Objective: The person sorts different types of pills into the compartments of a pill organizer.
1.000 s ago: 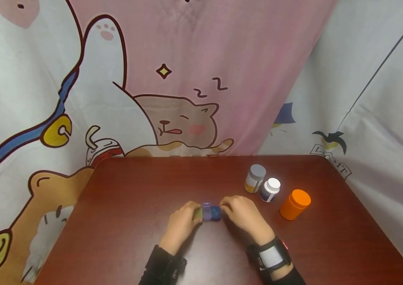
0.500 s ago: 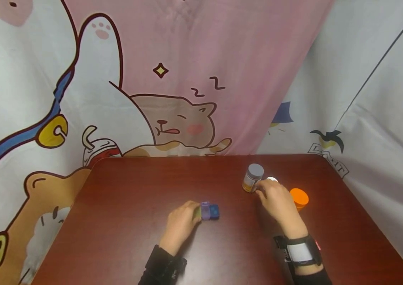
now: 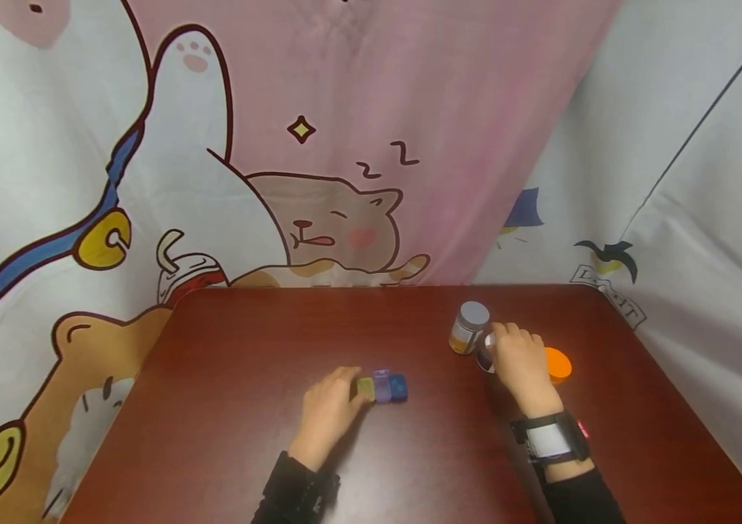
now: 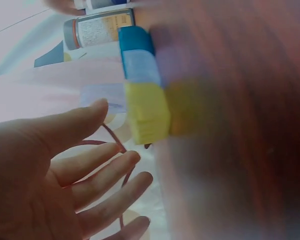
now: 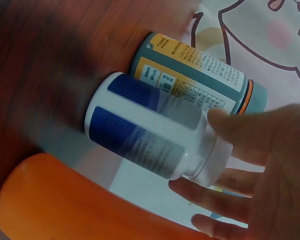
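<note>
Grasping the white bottle two o'clock from the pillbox, your right fingers should lift straight, clear of the grey jar; your left fingers, released, lie at the pillbox's nine.

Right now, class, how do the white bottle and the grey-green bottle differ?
The white bottle has blue labelling; the grey-green bottle has yellow and white.
The right hand grips the white bottle by its cap; neither hand grips the grey-green bottle.
The grey-green bottle shows an orange ring; the white bottle shows none.
Both carry print.
</note>
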### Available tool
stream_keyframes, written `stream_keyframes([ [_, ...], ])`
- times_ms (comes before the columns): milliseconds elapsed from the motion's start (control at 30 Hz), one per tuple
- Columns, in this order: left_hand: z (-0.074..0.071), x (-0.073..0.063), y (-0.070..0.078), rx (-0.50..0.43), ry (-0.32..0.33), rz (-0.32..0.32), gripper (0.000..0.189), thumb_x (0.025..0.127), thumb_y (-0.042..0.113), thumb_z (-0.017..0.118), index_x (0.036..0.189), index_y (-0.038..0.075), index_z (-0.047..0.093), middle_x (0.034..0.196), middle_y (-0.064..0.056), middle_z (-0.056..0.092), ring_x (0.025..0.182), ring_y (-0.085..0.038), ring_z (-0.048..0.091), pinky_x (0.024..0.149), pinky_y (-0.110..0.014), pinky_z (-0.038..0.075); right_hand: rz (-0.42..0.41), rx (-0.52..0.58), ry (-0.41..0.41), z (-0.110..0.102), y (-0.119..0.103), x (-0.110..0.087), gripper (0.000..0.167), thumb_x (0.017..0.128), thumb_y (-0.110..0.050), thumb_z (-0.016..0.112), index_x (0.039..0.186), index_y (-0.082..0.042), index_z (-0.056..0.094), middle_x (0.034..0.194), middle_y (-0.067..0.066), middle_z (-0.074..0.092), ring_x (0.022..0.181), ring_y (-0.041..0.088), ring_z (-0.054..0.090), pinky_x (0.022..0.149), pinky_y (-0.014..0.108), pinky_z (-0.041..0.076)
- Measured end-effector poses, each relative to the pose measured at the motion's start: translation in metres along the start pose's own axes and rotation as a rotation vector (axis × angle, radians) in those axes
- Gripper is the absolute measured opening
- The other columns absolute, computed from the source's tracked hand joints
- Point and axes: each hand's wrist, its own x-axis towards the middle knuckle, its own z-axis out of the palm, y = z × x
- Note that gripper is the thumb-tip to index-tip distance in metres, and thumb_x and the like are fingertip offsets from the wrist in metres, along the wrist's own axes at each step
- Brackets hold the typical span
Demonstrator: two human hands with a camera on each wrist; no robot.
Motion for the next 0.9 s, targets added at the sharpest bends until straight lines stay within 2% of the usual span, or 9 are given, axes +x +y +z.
stream_keyframes([
  [100, -0.006, -0.002, 0.002, 0.013, 0.013, 0.009, 0.040, 0.085, 0.030, 0.086, 0.118, 0.010, 0.076, 0.117, -0.009, 0.077, 0.103, -0.032, 0.074, 0.089, -0.052, 0.059, 0.001, 0.005, 0.027, -0.001, 0.000, -0.002, 0.035, 0.083, -0.005, 0.084, 0.111, 0.009, 0.068, 0.096, 0.027, 0.069, 0.084, 0.047, 0.066, 0.072, 0.058, 0.054],
  [167, -0.009, -0.005, 0.003, -0.015, -0.005, 0.009, 0.037, 0.086, 0.030, 0.085, 0.115, 0.010, 0.077, 0.112, -0.007, 0.078, 0.101, -0.031, 0.073, 0.091, -0.052, 0.058, 0.004, 0.014, 0.041, -0.004, -0.002, -0.005, 0.034, 0.082, -0.005, 0.085, 0.108, 0.008, 0.069, 0.092, 0.026, 0.069, 0.081, 0.046, 0.066, 0.069, 0.057, 0.054],
  [333, -0.015, -0.017, 0.001, -0.141, -0.119, 0.028, 0.032, 0.090, 0.028, 0.082, 0.116, 0.010, 0.076, 0.109, -0.005, 0.078, 0.099, -0.029, 0.072, 0.090, -0.054, 0.057, 0.007, 0.056, 0.089, -0.018, -0.018, -0.019, 0.032, 0.079, -0.007, 0.087, 0.101, 0.007, 0.070, 0.084, 0.023, 0.066, 0.073, 0.044, 0.065, 0.063, 0.055, 0.055],
  [467, -0.016, -0.030, 0.000, -0.209, -0.178, 0.069, 0.035, 0.091, 0.028, 0.080, 0.121, 0.012, 0.074, 0.113, -0.004, 0.078, 0.103, -0.029, 0.073, 0.091, -0.055, 0.058, -0.014, 0.087, 0.099, -0.026, -0.040, -0.037, 0.033, 0.077, -0.012, 0.090, 0.099, 0.003, 0.071, 0.081, 0.018, 0.065, 0.064, 0.038, 0.062, 0.057, 0.051, 0.054],
  [667, -0.016, -0.039, 0.009, -0.315, -0.237, 0.128, 0.048, 0.091, 0.031, 0.080, 0.134, 0.013, 0.067, 0.125, -0.002, 0.075, 0.113, -0.028, 0.072, 0.093, -0.055, 0.058, -0.116, 0.077, 0.116, -0.024, -0.085, -0.066, 0.039, 0.072, -0.023, 0.095, 0.099, -0.003, 0.074, 0.084, 0.010, 0.069, 0.069, 0.028, 0.066, 0.060, 0.042, 0.054],
  [767, -0.012, -0.040, 0.015, -0.325, -0.252, 0.155, 0.057, 0.088, 0.031, 0.084, 0.138, 0.013, 0.065, 0.131, -0.004, 0.073, 0.115, -0.028, 0.071, 0.093, -0.052, 0.059, -0.187, 0.072, 0.131, -0.021, -0.105, -0.080, 0.041, 0.071, -0.028, 0.096, 0.099, -0.007, 0.075, 0.085, 0.006, 0.071, 0.071, 0.022, 0.067, 0.063, 0.038, 0.055],
  [900, -0.003, -0.043, 0.022, -0.327, -0.288, 0.137, 0.075, 0.079, 0.036, 0.091, 0.143, 0.011, 0.060, 0.135, -0.009, 0.071, 0.118, -0.032, 0.070, 0.094, -0.054, 0.059, -0.278, 0.086, 0.158, -0.017, -0.125, -0.093, 0.042, 0.071, -0.035, 0.095, 0.099, -0.011, 0.074, 0.084, 0.000, 0.070, 0.073, 0.015, 0.066, 0.065, 0.034, 0.056],
])
